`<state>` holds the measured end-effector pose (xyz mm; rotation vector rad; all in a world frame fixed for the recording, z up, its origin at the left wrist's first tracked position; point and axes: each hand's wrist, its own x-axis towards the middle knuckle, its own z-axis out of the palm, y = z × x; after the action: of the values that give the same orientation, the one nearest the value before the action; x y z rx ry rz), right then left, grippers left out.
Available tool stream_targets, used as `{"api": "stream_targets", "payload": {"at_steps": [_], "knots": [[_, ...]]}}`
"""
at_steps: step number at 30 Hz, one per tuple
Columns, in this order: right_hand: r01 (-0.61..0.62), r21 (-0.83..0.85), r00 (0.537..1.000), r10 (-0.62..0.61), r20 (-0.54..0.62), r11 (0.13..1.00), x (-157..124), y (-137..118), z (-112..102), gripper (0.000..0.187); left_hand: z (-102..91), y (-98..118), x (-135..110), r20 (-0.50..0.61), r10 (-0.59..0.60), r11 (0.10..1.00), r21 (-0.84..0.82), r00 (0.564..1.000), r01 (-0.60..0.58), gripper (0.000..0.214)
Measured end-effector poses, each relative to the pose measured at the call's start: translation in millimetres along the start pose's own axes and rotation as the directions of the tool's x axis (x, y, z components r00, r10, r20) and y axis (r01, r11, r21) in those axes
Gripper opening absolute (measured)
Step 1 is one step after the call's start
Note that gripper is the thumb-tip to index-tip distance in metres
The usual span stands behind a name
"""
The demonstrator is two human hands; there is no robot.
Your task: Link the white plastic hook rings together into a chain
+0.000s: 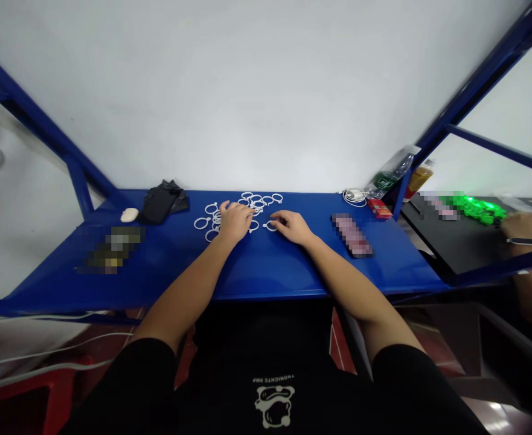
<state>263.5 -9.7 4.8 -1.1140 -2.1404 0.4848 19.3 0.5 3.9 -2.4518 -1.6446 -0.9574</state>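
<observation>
Several white plastic curtain rings [202, 223], with small eyelets, lie in a loose cluster on the blue table. My left hand [235, 220] rests over the middle of that cluster, fingers spread and bent; it hides some rings beneath it. Two rings show by its fingertips. To the right, my right hand [291, 226] is curved, with thumb and fingers apart. At its thumb tip lies a single curtain ring [269, 226], partly covered by the thumb. Other rings [259, 199] sit behind my left hand, toward the wall.
Left on the blue table [266, 272] are black cloth or plastic [162, 202], a whitish oval piece [129, 214] and a blurred item. Right are a blurred phone-like item [351, 234], white cable [354, 196], red box [380, 209] and bottle [390, 175]. Another person's hand [522, 226] is far right.
</observation>
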Motion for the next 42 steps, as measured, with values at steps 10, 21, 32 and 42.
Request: {"api": "stream_targets", "payload": {"at_steps": [10, 21, 32, 42], "knots": [[0.018, 0.177, 0.970, 0.025, -0.240, 0.984, -2, -14, -2, 0.034, -10.5, 37, -12, -0.079, 0.140, 0.962, -0.225, 0.987, -0.154, 0.020], [0.083, 0.170, 0.976, -0.046, -0.212, 0.982, -6, -24, -1, 0.026, -13.3, 43, -13, -0.005, 0.093, 0.960, -0.266, 0.996, -0.091, 0.022], [0.044, 0.113, 0.975, -0.018, -0.223, 0.993, -7, -29, 3, 0.034, -20.8, 51, -15, -0.036, 0.087, 0.974, -0.206, 0.996, -0.093, 0.024], [0.027, 0.017, 0.975, -0.022, -0.223, 1.000, 7, 0, 0, 0.036, -33.2, 42, -9, -0.085, -0.006, 0.991, -0.134, 0.996, -0.005, 0.023]]}}
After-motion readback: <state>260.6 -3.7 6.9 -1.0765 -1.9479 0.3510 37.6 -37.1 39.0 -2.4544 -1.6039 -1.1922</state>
